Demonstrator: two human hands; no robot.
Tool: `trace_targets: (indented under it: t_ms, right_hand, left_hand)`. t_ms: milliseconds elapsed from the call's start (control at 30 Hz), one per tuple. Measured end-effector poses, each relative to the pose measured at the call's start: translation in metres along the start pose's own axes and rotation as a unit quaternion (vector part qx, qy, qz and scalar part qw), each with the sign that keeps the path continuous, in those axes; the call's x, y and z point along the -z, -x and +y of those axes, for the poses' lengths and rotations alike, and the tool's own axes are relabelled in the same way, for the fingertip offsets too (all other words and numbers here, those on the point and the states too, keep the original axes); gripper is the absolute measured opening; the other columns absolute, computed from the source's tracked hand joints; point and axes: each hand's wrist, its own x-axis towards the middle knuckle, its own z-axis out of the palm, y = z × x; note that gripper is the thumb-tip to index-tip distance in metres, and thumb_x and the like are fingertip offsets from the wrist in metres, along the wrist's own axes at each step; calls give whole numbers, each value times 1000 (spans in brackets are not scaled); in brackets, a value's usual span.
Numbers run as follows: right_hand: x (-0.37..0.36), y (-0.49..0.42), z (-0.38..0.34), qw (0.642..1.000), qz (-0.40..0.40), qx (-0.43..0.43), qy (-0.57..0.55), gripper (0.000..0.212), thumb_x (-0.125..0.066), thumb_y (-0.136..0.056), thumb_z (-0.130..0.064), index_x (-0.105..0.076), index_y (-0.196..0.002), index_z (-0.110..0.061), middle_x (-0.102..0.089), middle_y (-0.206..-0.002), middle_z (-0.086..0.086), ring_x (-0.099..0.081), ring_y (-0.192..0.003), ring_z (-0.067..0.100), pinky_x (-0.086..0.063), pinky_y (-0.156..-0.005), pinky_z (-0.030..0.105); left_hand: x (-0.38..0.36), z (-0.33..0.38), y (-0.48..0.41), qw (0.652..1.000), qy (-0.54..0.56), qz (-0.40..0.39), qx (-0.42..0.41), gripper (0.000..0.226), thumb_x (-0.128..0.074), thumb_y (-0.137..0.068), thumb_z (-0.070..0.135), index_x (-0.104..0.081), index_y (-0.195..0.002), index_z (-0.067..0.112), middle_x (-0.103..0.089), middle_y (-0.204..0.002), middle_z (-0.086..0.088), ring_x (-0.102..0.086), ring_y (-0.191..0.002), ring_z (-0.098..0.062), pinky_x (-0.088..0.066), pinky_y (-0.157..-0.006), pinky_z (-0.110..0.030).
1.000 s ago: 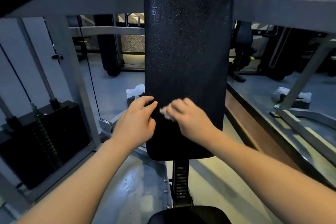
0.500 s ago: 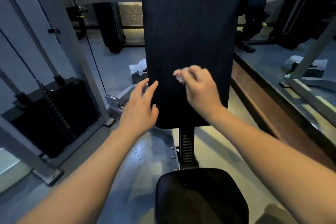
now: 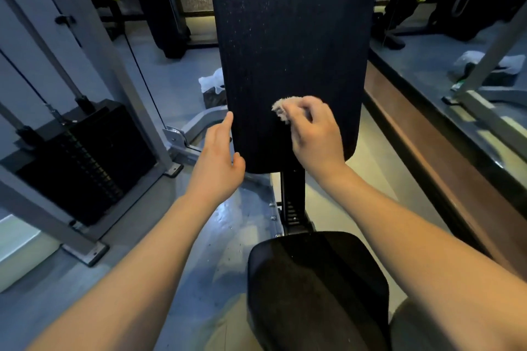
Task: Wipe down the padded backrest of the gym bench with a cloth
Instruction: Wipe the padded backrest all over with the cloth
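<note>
Now | right hand (image 3: 316,137) clutches cloth (image 3: 281,109) low on backrest (image 3: 291,37) | left hand (image 3: 218,164) straight-fingered at left edge

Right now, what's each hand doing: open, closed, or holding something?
Left hand: open, fingers straight at the left edge of the backrest.
Right hand: grips a cloth against the backrest.

A dim gym: grey floor (image 3: 176,85), weight stack (image 3: 85,157) left, possibly a mirror (image 3: 422,65) right.
</note>
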Motion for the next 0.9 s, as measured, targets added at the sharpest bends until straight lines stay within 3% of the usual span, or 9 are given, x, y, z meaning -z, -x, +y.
trace_targets:
  t_ms: [167, 267, 333, 433, 500, 600, 700, 833, 900]
  right_hand:
    - [-16, 119, 2, 981, -190, 28, -23, 42, -66, -91, -7, -63, -133, -13, -59, -118, 9, -60, -97, 30, -57, -73, 42]
    - [3, 140, 11, 964, -91, -237, -79, 28, -55, -101, -13, -69, -125, -16, -61, -108, 5, -62, -97, 24, -46, -79, 16]
    - [12, 115, 22, 870, 29, -475, -128, 27, -50, -104, -12, -68, -124, -13, -65, -113, 4, -60, -101, 19, -39, -75, 6]
    - [7, 83, 41, 688, 109, -674, -247, 24, -52, -102, -9, -67, -120, -14, -70, -113, 7, -67, -101, 24, -53, -81, 29]
    - [0, 76, 47, 629, 130, -705, -301, 18, -56, -100, -11, -69, -112, -15, -71, -106, 7, -70, -96, 25, -61, -85, 37]
    - [-11, 72, 34, 591, 135, -708, -362, 14, -56, -100, -10, -71, -99, -11, -71, -96, 5, -68, -86, 21, -58, -72, 30]
    - [-37, 76, -12, 549, 33, -705, -447, 11, -59, -88, -6, -70, -89, -2, -71, -92, 17, -71, -89, 31, -57, -76, 39]
    - [-30, 74, -31, 465, 71, -717, -514, 19, -55, -90, 11, -70, -101, 6, -71, -99, 19, -69, -85, 25, -58, -92, 44]
    - [-9, 72, -2, 470, 123, -718, -498, 31, -47, -96, 12, -62, -124, 10, -64, -99, 14, -64, -83, 23, -56, -96, 41]
  left_hand:
    - [-12, -3, 3, 1000, 11, 9, 12, 82, -59, -97, 20, -6, -160, 25, -25, -153, 5, -51, -101, -1, -53, -83, -31]
    - [-23, -1, 0, 1000, -19, 15, 7, 91, -61, -98, 36, 3, -160, 20, -19, -153, 3, -51, -120, -21, -46, -92, -30]
    - [-29, 3, -2, 999, -42, 21, 21, 95, -59, -98, 44, 6, -160, 14, -17, -154, -3, -40, -135, -27, -40, -102, -33]
    - [-33, 12, -4, 997, -65, 27, 39, 95, -58, -98, 45, 5, -159, 7, -17, -155, -13, -30, -141, -30, -37, -108, -37]
    - [-33, 14, -5, 996, -81, 26, 41, 93, -58, -99, 40, 4, -159, 6, -19, -154, -15, -34, -138, -32, -39, -107, -38]
    - [-33, 9, -8, 995, -91, 30, 29, 89, -59, -100, 32, 0, -159, 3, -24, -149, -16, -41, -130, -33, -40, -101, -33]
    - [-34, 1, -12, 996, -78, 31, 24, 88, -62, -98, 29, -5, -159, 2, -27, -145, -16, -44, -125, -30, -35, -94, -24]
    - [-32, -5, -14, 996, -79, 32, 16, 85, -62, -99, 26, -7, -160, 5, -30, -142, -15, -51, -110, -30, -39, -87, -27]
    - [-32, -6, -14, 996, -79, 32, 7, 84, -62, -99, 24, -7, -159, 5, -32, -141, -16, -51, -111, -30, -42, -90, -29]
